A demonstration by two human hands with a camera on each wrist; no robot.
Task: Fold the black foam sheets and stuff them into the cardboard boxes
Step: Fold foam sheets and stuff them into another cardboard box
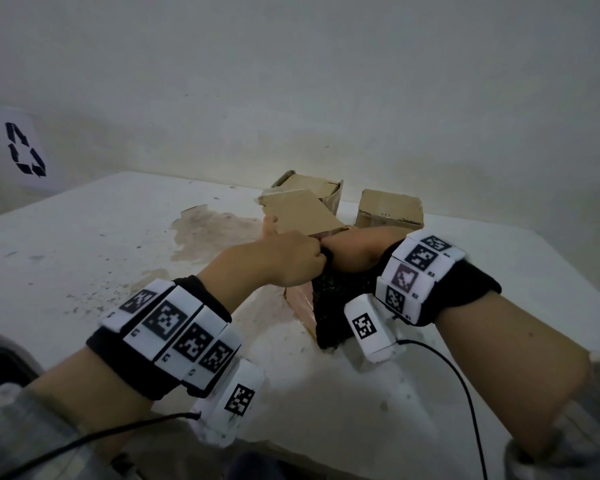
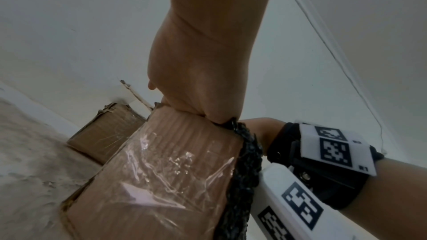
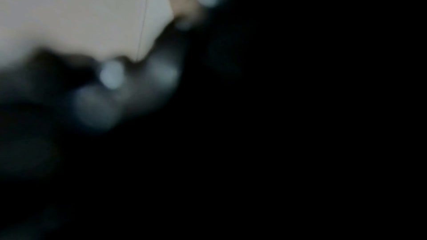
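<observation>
Foam sheet point(image 1: 340, 299) — left hand point(image 1: 284, 258) grips it | right hand point(image 1: 354, 251) unclear | two boxes point(image 1: 388, 209) behind

Three cardboard boxes sit on one white table point(image 1: 84, 244): the near box point(image 2: 161, 171) under the two hands, left hand point(image 1: 284, 258) and right hand point(image 1: 354, 249), and two more beyond the fingers, a far left box point(image 1: 312, 188) and a far right box point(image 1: 388, 209). One black foam sheet point(image 1: 340, 306) hangs below the right hand. One recycling sign point(image 1: 25, 154) marks the wall far left of the left hand.
</observation>
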